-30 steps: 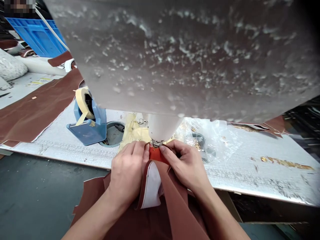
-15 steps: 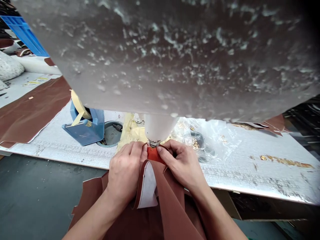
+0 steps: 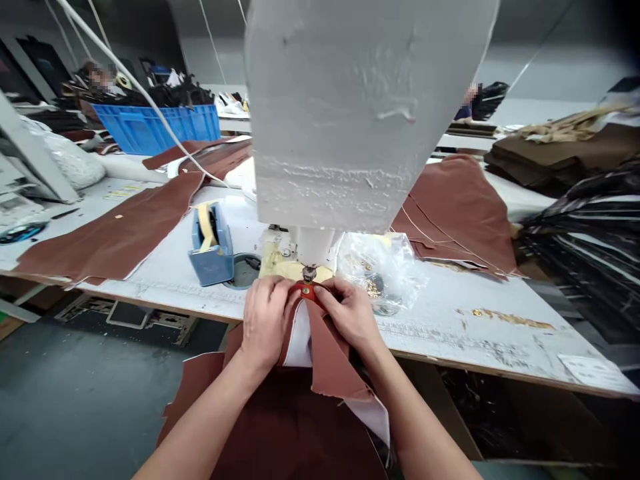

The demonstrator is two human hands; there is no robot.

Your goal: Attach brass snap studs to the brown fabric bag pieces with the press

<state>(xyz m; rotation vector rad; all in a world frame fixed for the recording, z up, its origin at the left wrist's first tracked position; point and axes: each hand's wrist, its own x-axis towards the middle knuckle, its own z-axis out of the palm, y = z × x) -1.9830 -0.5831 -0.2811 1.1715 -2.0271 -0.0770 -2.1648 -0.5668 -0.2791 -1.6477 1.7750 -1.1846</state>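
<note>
Under the machine's metal tip (image 3: 309,274), both of my hands grip a brown fabric piece (image 3: 333,357) with a white backing (image 3: 300,337). Between my fingertips shows its red part (image 3: 311,295), carrying a small round metal snap (image 3: 305,291). My left hand (image 3: 267,313) pinches the left edge, fingers folded over it. On the right edge, thumb and forefinger of my right hand (image 3: 350,310) are closed. The rest of the brown fabric hangs down over the table's front edge.
The grey machine head (image 3: 340,120) fills the upper middle. A blue tape dispenser (image 3: 213,257) stands to the left; a clear plastic bag (image 3: 385,267) with small brass-coloured parts lies right. Brown fabric sheets (image 3: 110,233) and a blue crate (image 3: 155,127) are further back. Two people are in the background.
The view has lifted and drawn back, showing more of the table and room. The snap on the red part now shows clearly, just in front of the metal tip. Both hands keep their hold.
</note>
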